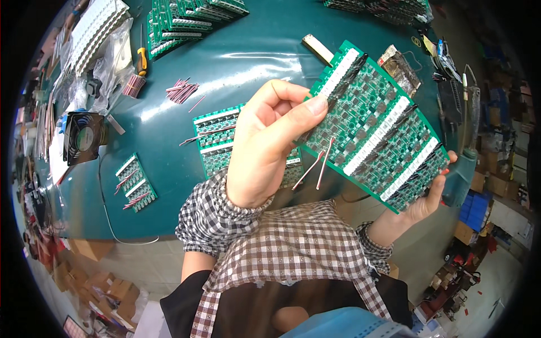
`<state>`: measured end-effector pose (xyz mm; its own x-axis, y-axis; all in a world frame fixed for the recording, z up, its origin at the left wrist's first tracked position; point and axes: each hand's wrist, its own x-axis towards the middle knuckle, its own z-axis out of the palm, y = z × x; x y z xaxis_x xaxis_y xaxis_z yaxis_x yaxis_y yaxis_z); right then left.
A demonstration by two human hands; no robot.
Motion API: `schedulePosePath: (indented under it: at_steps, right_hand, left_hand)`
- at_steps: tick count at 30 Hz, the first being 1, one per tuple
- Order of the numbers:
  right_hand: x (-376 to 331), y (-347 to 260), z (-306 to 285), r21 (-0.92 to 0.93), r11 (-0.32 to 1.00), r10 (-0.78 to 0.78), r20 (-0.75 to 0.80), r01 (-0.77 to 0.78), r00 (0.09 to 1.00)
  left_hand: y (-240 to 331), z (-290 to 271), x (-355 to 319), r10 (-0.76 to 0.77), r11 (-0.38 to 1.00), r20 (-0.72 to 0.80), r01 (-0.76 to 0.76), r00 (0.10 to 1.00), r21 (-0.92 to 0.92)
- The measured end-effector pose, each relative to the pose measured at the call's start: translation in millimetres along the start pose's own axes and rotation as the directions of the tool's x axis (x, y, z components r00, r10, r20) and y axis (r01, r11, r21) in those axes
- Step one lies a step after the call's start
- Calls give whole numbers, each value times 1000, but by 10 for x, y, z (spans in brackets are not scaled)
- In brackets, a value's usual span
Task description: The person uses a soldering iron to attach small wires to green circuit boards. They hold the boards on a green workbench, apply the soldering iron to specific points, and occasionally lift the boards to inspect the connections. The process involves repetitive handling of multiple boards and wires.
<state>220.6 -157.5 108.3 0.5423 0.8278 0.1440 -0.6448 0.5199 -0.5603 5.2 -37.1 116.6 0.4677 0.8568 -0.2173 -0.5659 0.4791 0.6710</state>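
A green circuit board (369,127) with white connector strips and rows of small black parts is held up, tilted, over the near right of the table. My left hand (267,141) pinches its left edge between thumb and bent fingers. Under the lower right corner, my right hand (428,203) grips the board, most of its fingers hidden behind it. Two thin wires (322,169) stick out from the board's lower left edge. Another panel of circuit boards (217,138), with wires on it, lies partly covered by my left hand.
Left on the green table (169,208) are a small wired board (136,183), loose wires (181,90), a wire bundle (134,85), a screwdriver (142,62) and a black fan (84,138). Board stacks (186,22) stand at the back. A worn block (401,70) sits behind the held board.
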Motion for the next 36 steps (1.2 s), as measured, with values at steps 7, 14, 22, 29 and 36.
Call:
schedulePosePath:
  at_steps: [7,14,22,29,36]
  right_hand:
    - [-13,44,-98,-98,995,-27,-52,22,998]
    - [-100,41,-347,-200,974,-134,-123,107,983]
    - [-349,-74,-918,-506,858,-288,-337,85,896]
    - [-402,21,-1041,-364,926,-14,-290,-97,957]
    - [-385,338,-1090,-183,946,211,-273,-266,939]
  left_hand:
    - [-38,33,-9,29,999,1,-29,1000,34]
    - [-151,36,93,47,990,-20,-44,999,131]
    - [-321,-449,929,-255,678,77,121,964,725]
    - [-665,-701,1318,-303,564,139,60,943,823]
    - [-744,-699,1162,51,-76,214,-210,975,975]
